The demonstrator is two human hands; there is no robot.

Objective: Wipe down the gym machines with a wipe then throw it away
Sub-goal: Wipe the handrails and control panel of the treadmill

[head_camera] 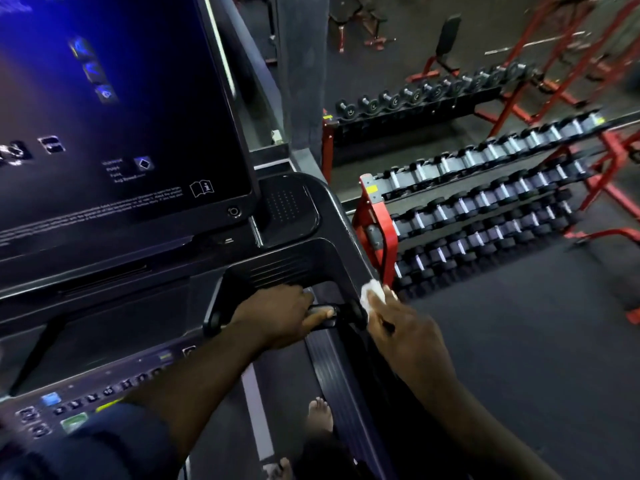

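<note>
I stand on a black treadmill (304,216) with a big lit screen (104,116) at upper left. My right hand (401,327) presses a small white wipe (372,293) against the treadmill's right side rail (349,237), low on the rail. My left hand (277,315) is closed around the short black handlebar (322,311) just left of that rail, thumb on top. The two hands are close together, with the rail's joint between them.
A button panel (86,407) runs along the lower left. My bare feet (320,419) rest on the belt and side strip below. Red racks of dumbbells (485,209) stand right of the treadmill, red frames and benches (446,43) behind them on dark floor.
</note>
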